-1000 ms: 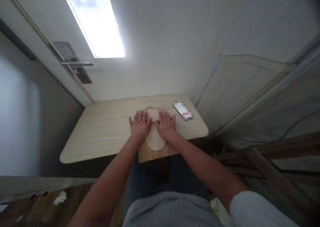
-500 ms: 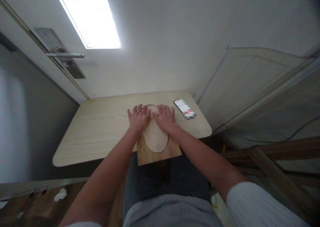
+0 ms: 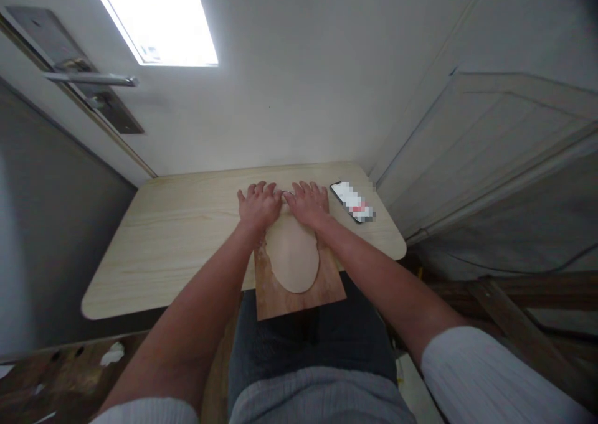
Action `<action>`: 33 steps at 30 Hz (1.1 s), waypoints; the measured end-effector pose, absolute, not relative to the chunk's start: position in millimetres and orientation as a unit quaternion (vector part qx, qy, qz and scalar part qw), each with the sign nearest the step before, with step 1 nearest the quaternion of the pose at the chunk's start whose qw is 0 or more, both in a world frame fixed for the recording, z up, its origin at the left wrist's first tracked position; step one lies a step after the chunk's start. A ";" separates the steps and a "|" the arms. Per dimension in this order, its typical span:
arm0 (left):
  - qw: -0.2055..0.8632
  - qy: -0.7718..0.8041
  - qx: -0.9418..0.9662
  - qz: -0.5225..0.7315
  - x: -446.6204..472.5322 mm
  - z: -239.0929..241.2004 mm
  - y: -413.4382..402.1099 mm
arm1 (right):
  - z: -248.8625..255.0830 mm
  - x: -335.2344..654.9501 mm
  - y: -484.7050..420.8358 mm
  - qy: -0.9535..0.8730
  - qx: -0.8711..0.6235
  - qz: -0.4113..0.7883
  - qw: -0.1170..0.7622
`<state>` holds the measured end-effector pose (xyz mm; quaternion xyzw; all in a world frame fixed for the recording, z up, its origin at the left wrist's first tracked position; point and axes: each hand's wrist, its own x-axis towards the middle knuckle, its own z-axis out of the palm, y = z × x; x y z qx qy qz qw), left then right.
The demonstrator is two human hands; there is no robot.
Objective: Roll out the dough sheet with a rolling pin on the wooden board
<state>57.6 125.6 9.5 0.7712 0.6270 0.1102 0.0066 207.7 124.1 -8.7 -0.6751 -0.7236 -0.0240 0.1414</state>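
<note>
A pale, flat oval of dough [image 3: 293, 256] lies on a brown wooden board [image 3: 280, 302] that overhangs the near edge of a light wooden table [image 3: 177, 237]. My left hand [image 3: 258, 205] and my right hand [image 3: 308, 203] lie side by side on the far end of the dough, palms down, with the fingers stretched out flat and pointing away from me. Whatever may be under my palms is hidden. My forearms run along both sides of the dough.
A phone [image 3: 354, 201] lies on the table just right of my right hand. Behind the table is a white door with a metal handle [image 3: 88, 78]. Crumpled paper [image 3: 112, 353] lies on the floor at the left. Wooden beams stand at the right.
Both hands have slid away from me along the dough to its far end, so more of the flattened dough shows behind them. The view has tilted a little.
</note>
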 end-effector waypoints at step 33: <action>-0.002 0.628 0.775 0.074 53.2 2.0 191.6 | -5.8 212.6 201.1 -0.750 -0.651 0.032 0.118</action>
